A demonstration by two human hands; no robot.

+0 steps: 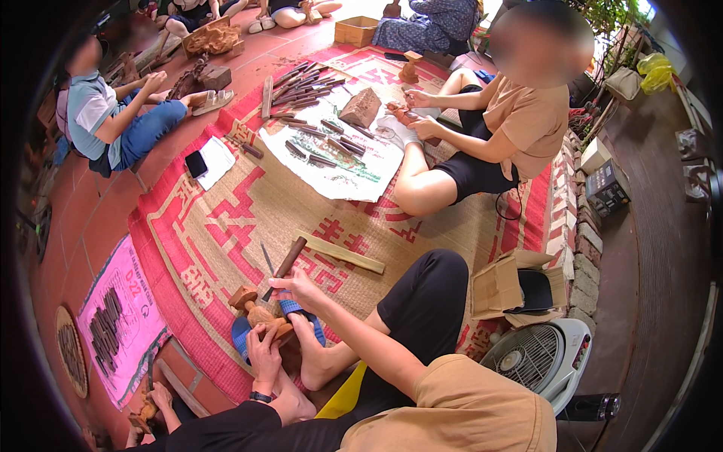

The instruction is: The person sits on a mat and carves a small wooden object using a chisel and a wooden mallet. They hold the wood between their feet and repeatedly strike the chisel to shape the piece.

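Left hand (263,351): pressed on the lower part of a reddish-brown wooden carving (260,312), fingers curled over it. Carving sits tilted between the person's feet, by the blue sandals (240,337), above the woven mat (226,218). Right hand (298,289): clamped on the lower part of a dark-handled tool (290,258), handle pointing up and away. Hands apart, near each other. Whether the tool's end touches the carving: cannot tell.

Nearby: a flat wooden strip (343,251) lies on the mat just beyond the tool. Cardboard box (493,292) and fan (532,357) stand to the right.
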